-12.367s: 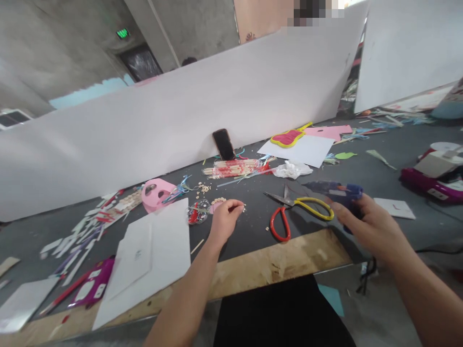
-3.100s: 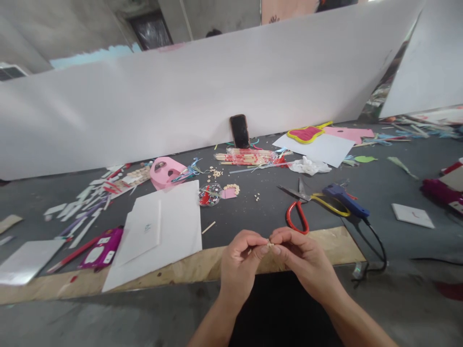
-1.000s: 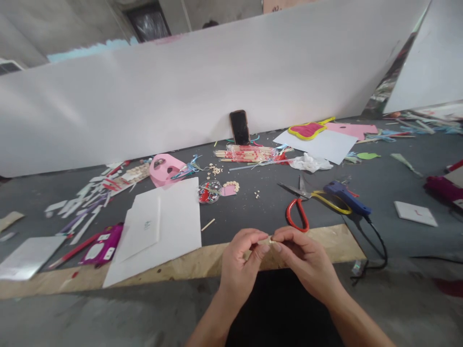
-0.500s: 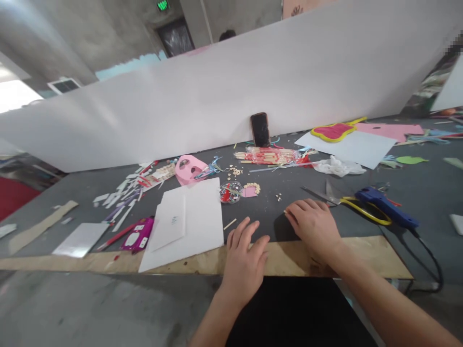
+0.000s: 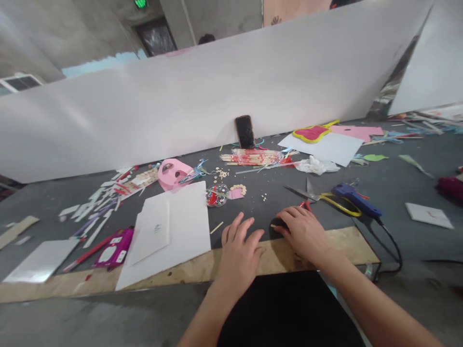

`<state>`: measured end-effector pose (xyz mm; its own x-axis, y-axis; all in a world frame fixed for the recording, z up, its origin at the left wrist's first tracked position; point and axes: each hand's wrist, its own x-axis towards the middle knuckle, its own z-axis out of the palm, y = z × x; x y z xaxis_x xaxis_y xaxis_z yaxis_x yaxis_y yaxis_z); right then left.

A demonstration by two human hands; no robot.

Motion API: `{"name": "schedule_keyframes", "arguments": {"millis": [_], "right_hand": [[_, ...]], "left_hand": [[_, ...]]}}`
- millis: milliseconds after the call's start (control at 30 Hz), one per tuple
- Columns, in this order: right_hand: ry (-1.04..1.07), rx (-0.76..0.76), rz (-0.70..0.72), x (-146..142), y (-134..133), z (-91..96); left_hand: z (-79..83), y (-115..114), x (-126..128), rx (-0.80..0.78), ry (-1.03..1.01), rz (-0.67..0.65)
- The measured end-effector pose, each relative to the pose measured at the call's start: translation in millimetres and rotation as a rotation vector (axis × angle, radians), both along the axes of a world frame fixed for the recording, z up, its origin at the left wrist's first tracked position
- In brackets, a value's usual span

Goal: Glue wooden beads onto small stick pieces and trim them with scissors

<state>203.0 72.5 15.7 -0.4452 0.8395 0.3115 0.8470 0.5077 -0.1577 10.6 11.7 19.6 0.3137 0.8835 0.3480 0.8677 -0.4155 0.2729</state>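
My left hand (image 5: 239, 250) rests near the table's front edge with its fingers apart, holding nothing. Close to its fingertips a short pale stick (image 5: 217, 228) lies on the dark tabletop. My right hand (image 5: 302, 235) is closed, thumb and fingers pinching a small pale stick piece (image 5: 274, 225) whose end pokes out. Just beyond my right hand shows a red item (image 5: 306, 206), partly hidden. A pink square (image 5: 236, 193) edged with small pale pieces lies ahead, beside a round clear container of beads (image 5: 216, 196). Loose pale bits (image 5: 264, 197) are scattered nearby.
Yellow-handled scissors (image 5: 340, 204) lie open at right beside a blue glue gun (image 5: 356, 198) with a black cord. White sheets (image 5: 188, 226) are at left. Packaged sticks (image 5: 253, 157) and a phone (image 5: 245, 131) leaning on a white partition (image 5: 181, 106) are behind.
The view has turned to the right, so the table's things sit further left. The pale piece at my right fingertips and the red item beyond that hand show more clearly. My left hand stays spread.
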Motion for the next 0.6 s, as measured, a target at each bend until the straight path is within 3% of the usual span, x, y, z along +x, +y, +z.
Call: {"name": "schedule_keyframes", "arguments": {"millis": [300, 600], "right_hand": [[0.056, -0.021, 0.011, 0.6, -3.7, -3.5], [0.145, -0.082, 0.031, 6.4, -2.4, -6.1]], "left_hand": [[1.7, 43.7, 32.2, 0.025, 0.077, -0.061], [1.8, 48.6, 36.1, -0.016, 0.145, -0.152]]}}
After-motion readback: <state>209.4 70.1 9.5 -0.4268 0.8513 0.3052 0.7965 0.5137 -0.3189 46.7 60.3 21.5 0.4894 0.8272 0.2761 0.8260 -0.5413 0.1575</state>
